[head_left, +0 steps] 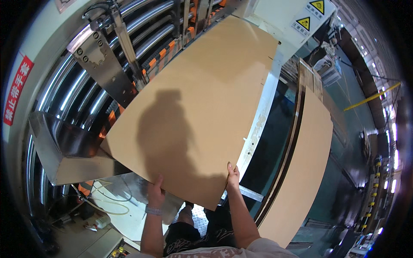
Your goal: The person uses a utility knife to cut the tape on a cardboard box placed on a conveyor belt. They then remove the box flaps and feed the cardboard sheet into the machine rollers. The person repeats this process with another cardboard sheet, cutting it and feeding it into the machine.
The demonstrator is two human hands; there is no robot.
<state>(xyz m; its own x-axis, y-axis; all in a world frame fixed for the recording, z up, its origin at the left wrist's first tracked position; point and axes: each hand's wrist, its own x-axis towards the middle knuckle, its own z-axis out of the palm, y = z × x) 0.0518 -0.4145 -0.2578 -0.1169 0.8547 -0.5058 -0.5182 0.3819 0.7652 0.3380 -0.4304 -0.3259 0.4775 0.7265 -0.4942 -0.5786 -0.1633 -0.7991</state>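
A large brown cardboard sheet lies before me on the bed of a machine, its near end reaching out toward my body. My left hand grips the near edge, thumb on top and fingers hidden beneath. At the near right corner, my right hand holds the side edge, its thumb along the rim and the other fingers mostly under the board. A shadow falls across the sheet's left half. Along the right side of the sheet runs a pale metal rail.
Shiny metal rollers stand to the left, with a steel bracket and a bent metal guard. A stack of cardboard sheets sits at right. A white machine housing bounds the far end. A hose loops at lower left.
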